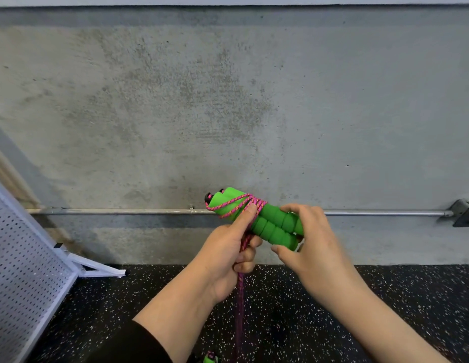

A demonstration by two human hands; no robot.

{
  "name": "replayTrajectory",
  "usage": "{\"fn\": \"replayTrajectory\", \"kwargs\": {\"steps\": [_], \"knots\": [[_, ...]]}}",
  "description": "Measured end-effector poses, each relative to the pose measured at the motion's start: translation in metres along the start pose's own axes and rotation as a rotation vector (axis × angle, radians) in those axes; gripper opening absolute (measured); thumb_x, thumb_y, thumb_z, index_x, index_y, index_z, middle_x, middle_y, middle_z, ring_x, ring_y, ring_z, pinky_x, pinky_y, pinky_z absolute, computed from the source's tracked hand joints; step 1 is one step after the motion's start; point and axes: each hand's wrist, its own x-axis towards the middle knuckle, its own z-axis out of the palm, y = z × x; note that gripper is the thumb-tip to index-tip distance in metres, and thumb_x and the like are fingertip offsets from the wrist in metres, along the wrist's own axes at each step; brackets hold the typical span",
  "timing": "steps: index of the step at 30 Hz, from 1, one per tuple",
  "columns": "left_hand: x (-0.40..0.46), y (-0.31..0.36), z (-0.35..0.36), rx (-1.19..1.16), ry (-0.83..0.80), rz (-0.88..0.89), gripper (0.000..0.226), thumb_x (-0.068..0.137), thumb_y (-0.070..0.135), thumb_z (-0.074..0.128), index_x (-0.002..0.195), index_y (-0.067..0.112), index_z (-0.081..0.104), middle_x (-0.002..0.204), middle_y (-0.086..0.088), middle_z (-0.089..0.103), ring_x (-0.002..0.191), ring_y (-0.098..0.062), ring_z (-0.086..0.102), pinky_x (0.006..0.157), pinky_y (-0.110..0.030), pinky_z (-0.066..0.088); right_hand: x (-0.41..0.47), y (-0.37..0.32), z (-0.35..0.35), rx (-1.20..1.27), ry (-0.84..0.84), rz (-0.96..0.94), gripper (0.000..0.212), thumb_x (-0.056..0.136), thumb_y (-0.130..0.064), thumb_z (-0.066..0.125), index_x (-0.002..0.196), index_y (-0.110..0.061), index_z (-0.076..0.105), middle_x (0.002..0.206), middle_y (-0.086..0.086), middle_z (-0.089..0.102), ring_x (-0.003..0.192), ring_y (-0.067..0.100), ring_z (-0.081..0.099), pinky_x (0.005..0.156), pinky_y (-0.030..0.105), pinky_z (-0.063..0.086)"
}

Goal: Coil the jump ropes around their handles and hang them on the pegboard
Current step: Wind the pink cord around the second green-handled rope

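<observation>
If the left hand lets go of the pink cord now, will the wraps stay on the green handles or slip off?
Likely they loosen. The pink cord looks thin, braided and floppy, its tail hanging slack toward the floor, with only a few turns made. The green handles look like ribbed foam, which probably grips somewhat. The left hand pinches the cord taut; the right hand holds the handles.

A grey concrete wall (176,100) filled most of the view, blotched darker toward the middle. A metal pipe (123,211) ran level along it low down, meeting a grey metal box (465,212) at the far right. Below lay a black floor (385,289) flecked with white, running right up to the wall's foot.
</observation>
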Motion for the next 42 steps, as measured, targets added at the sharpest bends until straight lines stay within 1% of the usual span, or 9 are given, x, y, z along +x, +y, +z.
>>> {"fn": "replayTrajectory", "kwargs": {"steps": [3, 6, 14, 22, 24, 29, 34, 39, 42], "knots": [[0.000, 0.001, -0.002, 0.009, 0.011, 0.020, 0.039, 0.091, 0.054, 0.064, 0.076, 0.020, 0.053, 0.061, 0.002, 0.044, 0.043, -0.006, 0.018, 0.039, -0.019, 0.015, 0.002, -0.001, -0.003, 0.144, -0.029, 0.056, 0.057, 0.078, -0.026, 0.086, 0.116, -0.045, 0.048, 0.115, -0.017, 0.054, 0.100, -0.008, 0.055, 0.083, 0.006, 0.042], [-0.001, 0.002, -0.003, 0.025, 0.000, 0.027, 0.038, 0.093, 0.052, 0.063, 0.075, 0.020, 0.052, 0.061, 0.002, 0.044, 0.043, -0.006, 0.018, 0.039, -0.018, 0.016, 0.004, -0.011, -0.006, 0.691, -0.126, 0.347, 0.042, 0.085, -0.052, 0.066, 0.119, -0.028, 0.060, 0.104, 0.004, 0.073, 0.076, 0.017, 0.067, 0.074, 0.045, 0.059], [0.000, 0.001, -0.002, 0.026, -0.013, 0.010, 0.037, 0.092, 0.053, 0.062, 0.079, 0.020, 0.052, 0.063, 0.002, 0.045, 0.046, -0.007, 0.017, 0.040, -0.020, 0.015, 0.006, -0.012, -0.007, 1.160, -0.313, 0.674, 0.060, 0.093, -0.058, 0.050, 0.120, -0.007, 0.068, 0.078, 0.014, 0.058, 0.055, 0.018, 0.046, 0.047, 0.029, 0.044], [0.000, 0.000, 0.001, -0.021, -0.040, -0.098, 0.074, 0.087, 0.074, 0.052, 0.115, 0.008, 0.066, 0.066, 0.003, 0.049, 0.042, -0.005, 0.021, 0.037, -0.018, 0.016, 0.006, -0.011, -0.009, 0.615, -0.019, 0.387, 0.023, 0.103, -0.034, 0.052, 0.104, -0.026, 0.073, 0.084, 0.004, 0.062, 0.068, 0.010, 0.054, 0.059, 0.037, 0.053], [0.002, -0.001, 0.000, -0.026, -0.031, -0.110, 0.082, 0.087, 0.074, 0.051, 0.125, 0.002, 0.065, 0.065, 0.003, 0.049, 0.041, -0.004, 0.022, 0.037, -0.018, 0.016, 0.008, -0.007, -0.013, 0.456, -0.025, 0.322, 0.015, 0.101, -0.031, 0.057, 0.110, -0.035, 0.069, 0.073, -0.009, 0.060, 0.057, 0.005, 0.053, 0.057, 0.022, 0.049], [0.002, -0.001, -0.001, -0.042, -0.038, -0.109, 0.062, 0.090, 0.070, 0.052, 0.102, 0.011, 0.067, 0.065, 0.002, 0.049, 0.042, -0.005, 0.020, 0.037, -0.018, 0.015, 0.007, -0.002, -0.008, 0.256, -0.059, 0.269, 0.055, 0.089, -0.022, 0.076, 0.138, -0.029, 0.054, 0.111, -0.005, 0.059, 0.077, -0.008, 0.057, 0.070, 0.003, 0.039], [0.001, -0.001, 0.000, 0.009, -0.015, -0.066, 0.046, 0.087, 0.067, 0.059, 0.085, 0.021, 0.057, 0.065, 0.003, 0.047, 0.044, -0.005, 0.018, 0.039, -0.019, 0.012, 0.001, 0.000, 0.000, 0.046, -0.054, 0.033, 0.066, 0.080, -0.013, 0.079, 0.126, -0.046, 0.046, 0.116, -0.020, 0.043, 0.107, -0.011, 0.048, 0.090, 0.006, 0.038], [0.000, 0.000, -0.001, 0.039, 0.019, -0.021, 0.038, 0.093, 0.054, 0.062, 0.075, 0.021, 0.055, 0.061, 0.003, 0.045, 0.045, -0.006, 0.018, 0.042, -0.020, 0.011, 0.002, -0.004, -0.002, 0.237, -0.076, 0.075, 0.055, 0.080, -0.028, 0.084, 0.118, -0.045, 0.049, 0.118, -0.015, 0.052, 0.099, -0.005, 0.058, 0.083, 0.008, 0.044], [-0.001, 0.001, 0.000, 0.068, -0.012, -0.009, 0.036, 0.094, 0.052, 0.061, 0.077, 0.021, 0.055, 0.063, 0.002, 0.045, 0.046, -0.006, 0.017, 0.045, -0.022, 0.009, 0.003, -0.014, -0.005, 0.740, -0.164, 0.401, 0.057, 0.079, -0.066, 0.058, 0.120, -0.026, 0.062, 0.107, 0.011, 0.072, 0.074, 0.022, 0.070, 0.068, 0.035, 0.059]]}}
